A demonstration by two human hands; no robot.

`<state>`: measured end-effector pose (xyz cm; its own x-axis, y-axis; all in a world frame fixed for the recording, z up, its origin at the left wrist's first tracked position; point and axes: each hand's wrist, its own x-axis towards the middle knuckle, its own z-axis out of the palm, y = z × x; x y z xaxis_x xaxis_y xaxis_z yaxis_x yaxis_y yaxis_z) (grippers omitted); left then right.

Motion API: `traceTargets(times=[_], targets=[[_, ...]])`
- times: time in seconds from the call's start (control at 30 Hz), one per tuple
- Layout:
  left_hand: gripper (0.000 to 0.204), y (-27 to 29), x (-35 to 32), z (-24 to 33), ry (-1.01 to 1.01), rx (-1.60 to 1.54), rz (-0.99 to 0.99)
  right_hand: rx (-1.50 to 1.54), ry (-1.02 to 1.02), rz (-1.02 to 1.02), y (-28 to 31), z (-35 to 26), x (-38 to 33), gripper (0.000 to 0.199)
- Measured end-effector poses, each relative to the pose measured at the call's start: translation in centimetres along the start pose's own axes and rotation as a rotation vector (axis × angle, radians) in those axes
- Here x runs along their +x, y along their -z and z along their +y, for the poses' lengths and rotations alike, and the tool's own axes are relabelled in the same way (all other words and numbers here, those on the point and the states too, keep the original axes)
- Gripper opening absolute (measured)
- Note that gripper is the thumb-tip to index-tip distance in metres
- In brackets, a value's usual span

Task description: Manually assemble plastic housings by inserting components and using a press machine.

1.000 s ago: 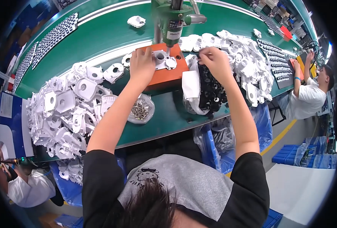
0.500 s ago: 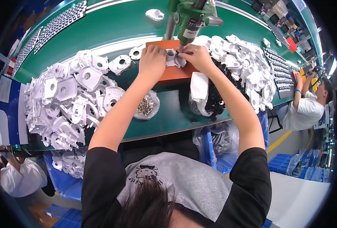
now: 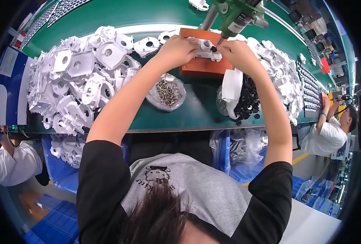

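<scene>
A white plastic part [image 3: 207, 53] with a round raised collar lies on an orange block [image 3: 205, 67]. My left hand [image 3: 176, 52] is closed on the left end of that part, its fingertips partly hidden behind it. At the part's right side, my right hand [image 3: 239, 53] pinches a small black piece [image 3: 213, 49] at its fingertips. Just above stands the metal tip [image 3: 220, 40] of a green press [image 3: 239, 18], close to the right fingers and apart from the white part.
White plastic housings [image 3: 76, 77] are heaped at left, with more white parts [image 3: 276, 67] at right. A bag of screws [image 3: 167, 92] lies before the block. Black pieces [image 3: 247, 97] lie beside a white packet [image 3: 232, 87]. Blue bins [image 3: 68, 173] stand below the bench.
The whole view has shifted, so the block and press sit farther right and higher. My right fingers have drawn slightly off the white part, and the black piece shows more plainly.
</scene>
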<state>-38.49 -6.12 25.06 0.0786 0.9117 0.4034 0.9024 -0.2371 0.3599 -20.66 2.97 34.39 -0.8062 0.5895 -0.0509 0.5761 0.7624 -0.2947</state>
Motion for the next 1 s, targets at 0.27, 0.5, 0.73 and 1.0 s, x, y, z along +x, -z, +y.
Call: traceTargets(times=[0.27, 0.5, 0.73, 1.0], targets=[[0.022, -1.0, -0.2, -0.3, -0.028, 0.080, 0.076, -0.085, 0.397, -0.005, -12.0, -8.5, -5.1, 0.010], [0.021, -1.0, -0.5, 0.3, 0.019, 0.032, 0.150, -0.073, 0.323, -0.117, -12.9, -9.0, -4.2, 0.014], [0.022, -0.8, -0.1, 0.5, 0.014, 0.032, 0.074, 0.403, 0.293, -0.033, -8.0, -7.1, -4.3, 0.011], [0.048, -1.1, -0.4, 3.1, 0.034, 0.189, 0.140, 0.535, -0.100, 0.117, -0.4, 2.6, -2.0, 0.030]])
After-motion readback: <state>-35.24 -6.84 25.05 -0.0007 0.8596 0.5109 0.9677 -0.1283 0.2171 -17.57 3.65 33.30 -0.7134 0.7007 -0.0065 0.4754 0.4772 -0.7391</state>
